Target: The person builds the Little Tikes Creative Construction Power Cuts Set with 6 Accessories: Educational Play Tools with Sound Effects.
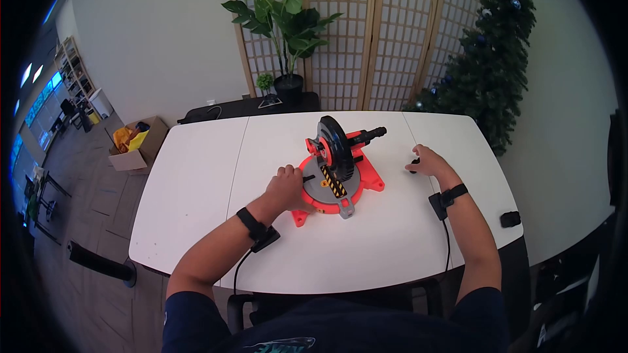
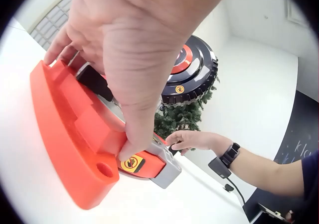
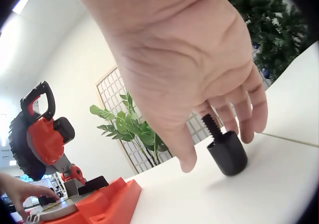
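Observation:
A toy miter saw (image 1: 339, 173), with a red-orange base and black blade guard, stands on the white table. My left hand (image 1: 284, 187) grips the left side of its base. In the left wrist view the thumb (image 2: 139, 139) lies on the base's front beside a yellow warning sticker (image 2: 131, 163), with the fingers over the far side. My right hand (image 1: 430, 161) is low over the table to the right of the saw. Below its palm a black knob with a threaded stud (image 3: 228, 151) stands upright, between the spread thumb and the fingers.
A small black object (image 1: 510, 219) lies near the table's right edge. Behind the table are a potted plant (image 1: 289, 85), a lattice screen (image 1: 399, 39) and a decorated tree (image 1: 487, 59). An open cardboard box (image 1: 140, 157) sits on the left. Cables (image 1: 449, 248) run from both wrists.

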{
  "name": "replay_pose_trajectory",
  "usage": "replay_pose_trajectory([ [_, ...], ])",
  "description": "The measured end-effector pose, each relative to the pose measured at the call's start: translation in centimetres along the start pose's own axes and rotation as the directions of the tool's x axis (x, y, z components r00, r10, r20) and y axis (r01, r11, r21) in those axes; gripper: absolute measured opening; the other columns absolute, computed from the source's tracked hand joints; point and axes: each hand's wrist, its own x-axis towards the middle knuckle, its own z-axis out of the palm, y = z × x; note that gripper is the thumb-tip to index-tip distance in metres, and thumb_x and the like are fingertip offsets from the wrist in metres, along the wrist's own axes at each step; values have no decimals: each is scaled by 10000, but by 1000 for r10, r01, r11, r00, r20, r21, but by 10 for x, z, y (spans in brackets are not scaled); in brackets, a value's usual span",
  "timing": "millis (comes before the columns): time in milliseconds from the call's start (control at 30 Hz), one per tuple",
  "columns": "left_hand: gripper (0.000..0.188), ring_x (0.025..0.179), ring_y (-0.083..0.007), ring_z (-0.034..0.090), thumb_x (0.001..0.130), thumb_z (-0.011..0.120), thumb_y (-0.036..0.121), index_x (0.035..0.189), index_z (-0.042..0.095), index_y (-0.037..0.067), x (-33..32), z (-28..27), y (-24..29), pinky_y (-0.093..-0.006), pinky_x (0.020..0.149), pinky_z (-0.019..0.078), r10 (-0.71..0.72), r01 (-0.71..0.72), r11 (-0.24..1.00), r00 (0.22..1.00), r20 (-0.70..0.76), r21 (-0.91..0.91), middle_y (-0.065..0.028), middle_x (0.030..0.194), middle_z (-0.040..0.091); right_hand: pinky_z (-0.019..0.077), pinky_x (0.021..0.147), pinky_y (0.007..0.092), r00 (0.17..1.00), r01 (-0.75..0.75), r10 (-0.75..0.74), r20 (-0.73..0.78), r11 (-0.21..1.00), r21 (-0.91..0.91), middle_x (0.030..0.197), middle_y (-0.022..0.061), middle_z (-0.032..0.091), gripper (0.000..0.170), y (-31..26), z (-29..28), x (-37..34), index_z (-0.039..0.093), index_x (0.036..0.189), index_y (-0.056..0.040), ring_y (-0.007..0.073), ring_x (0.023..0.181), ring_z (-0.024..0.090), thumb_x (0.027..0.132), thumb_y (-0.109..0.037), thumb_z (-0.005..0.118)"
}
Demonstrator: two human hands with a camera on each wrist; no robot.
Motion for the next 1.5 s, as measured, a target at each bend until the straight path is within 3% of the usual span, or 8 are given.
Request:
replay_pose_trajectory([
  [567, 1081, 1128, -348, 593, 502, 872, 659, 1224, 539, -74, 1, -6, -3, -387, 980, 497, 54, -55, 999, 996, -67, -2, -205, 1184, 600, 561, 806, 352, 991, 87, -82, -107, 995, 41, 987, 142, 719, 423, -11, 9, -8, 677, 1054, -30, 268, 905, 702, 711, -201, 856],
  [733, 1042, 1118, -345, 595, 498, 877, 638, 1196, 560, -67, 8, -6, -4, -385, 975, 501, 44, -45, 999, 995, -87, -3, -194, 1156, 614, 567, 616, 300, 989, 72, -118, 88, 911, 406, 915, 118, 690, 414, -51, 6, -24, 642, 1071, 17, 190, 686, 688, 769, -189, 837],
  [900, 1032, 1125, -349, 593, 488, 883, 634, 1195, 574, -51, 19, -6, -10, -386, 984, 500, 39, -40, 999, 993, -111, -8, -194, 1155, 621, 544, 739, 317, 938, 280, -322, 130, 922, 268, 906, 117, 705, 436, -67, 19, -33, 688, 1094, 28, 208, 807, 686, 772, -230, 828],
  [1067, 1023, 1150, -330, 577, 506, 874, 649, 1184, 578, -58, 30, -6, -18, -375, 978, 500, 77, -79, 997, 989, -123, -6, -183, 1168, 615, 530, 776, 317, 896, 285, -342, 283, 932, 223, 906, 113, 718, 420, -101, 27, -61, 695, 1103, 17, 198, 845, 683, 807, -257, 811],
  [1200, 1024, 1160, -331, 569, 504, 878, 645, 1199, 579, -45, 33, -7, -21, -378, 976, 500, 101, -105, 994, 985, -139, -20, -182, 1174, 614, 551, 693, 273, 837, 141, -288, 466, 936, 324, 885, 103, 722, 481, -120, 34, -79, 621, 1216, 66, 154, 771, 698, 877, -244, 763],
  [1267, 1060, 1180, -352, 563, 496, 886, 634, 1246, 555, -39, 34, -7, -21, -396, 1001, 491, 85, -90, 995, 990, -117, -37, -194, 1209, 603, 574, 683, 278, 795, 56, -318, 517, 886, 460, 824, 99, 732, 361, -122, 41, -85, 691, 1027, 54, 149, 738, 704, 881, -271, 745],
  [1433, 1057, 1211, -360, 536, 507, 902, 589, 1260, 535, -55, 36, 0, -24, -400, 1003, 493, 79, -88, 992, 991, -108, -89, -201, 1251, 569, 577, 620, 271, 767, 24, -297, 569, 899, 437, 825, 99, 726, 331, -128, 61, -81, 701, 973, 54, 132, 715, 701, 905, -270, 718],
  [1500, 1075, 1230, -371, 522, 506, 912, 564, 1280, 510, -66, 34, -1, -24, -403, 1016, 489, 73, -76, 996, 996, -56, -44, -213, 1279, 546, 585, 632, 263, 723, -36, -290, 627, 891, 453, 955, 108, 705, 424, -129, 66, -77, 604, 1184, 100, 135, 782, 710, 933, -226, 705],
])
